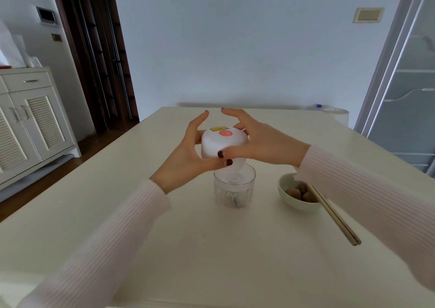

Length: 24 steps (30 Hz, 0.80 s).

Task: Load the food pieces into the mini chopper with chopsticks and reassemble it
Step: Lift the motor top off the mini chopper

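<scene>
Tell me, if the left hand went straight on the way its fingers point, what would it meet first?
Probably the right hand's fingertips: the left hand's fingers point up and right over the white motor top, towards them across a small gap. Depth is unclear.

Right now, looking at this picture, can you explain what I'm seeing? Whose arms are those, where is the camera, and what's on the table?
The camera sits on a person's head, looking forward and down, so the two sleeved arms are that person's own. Both hands, the left hand and the right hand, hold the white motor top of a mini chopper, tilted just above its clear cup. The cup stands on the pale table. To its right is a small bowl of brown food pieces, with a pair of chopsticks resting across its rim. What is inside the cup is hard to tell.
</scene>
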Motion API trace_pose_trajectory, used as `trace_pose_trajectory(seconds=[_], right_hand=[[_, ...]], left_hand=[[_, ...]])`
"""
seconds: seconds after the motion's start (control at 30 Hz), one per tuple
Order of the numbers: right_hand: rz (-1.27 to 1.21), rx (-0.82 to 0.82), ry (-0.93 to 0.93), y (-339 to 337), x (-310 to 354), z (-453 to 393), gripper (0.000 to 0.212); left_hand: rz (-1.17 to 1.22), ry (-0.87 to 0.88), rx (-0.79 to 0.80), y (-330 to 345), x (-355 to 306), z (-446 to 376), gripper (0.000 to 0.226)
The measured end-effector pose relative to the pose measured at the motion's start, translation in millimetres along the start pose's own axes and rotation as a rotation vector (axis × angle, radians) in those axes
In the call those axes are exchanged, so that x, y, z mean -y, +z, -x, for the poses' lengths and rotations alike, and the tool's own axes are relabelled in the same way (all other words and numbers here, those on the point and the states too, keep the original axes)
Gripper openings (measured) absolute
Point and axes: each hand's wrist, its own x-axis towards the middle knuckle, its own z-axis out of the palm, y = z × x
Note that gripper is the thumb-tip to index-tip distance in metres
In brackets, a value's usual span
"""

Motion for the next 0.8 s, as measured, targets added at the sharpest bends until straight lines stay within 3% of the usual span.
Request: trace_pose_trajectory(seconds=[0.3,0.8], right_hand=[[0.123,0.12,-0.059,31.6,36.4,-14.7,0.085],[0.301,0.294,-0.06,91.6,30.6,-27.2,0.085]], left_hand=[[-0.095,-0.038,-0.059,-40.3,12.7,28.6,0.087],[-0.09,-0.21,0.042,-52.9,60.7,66.6,0.094]])
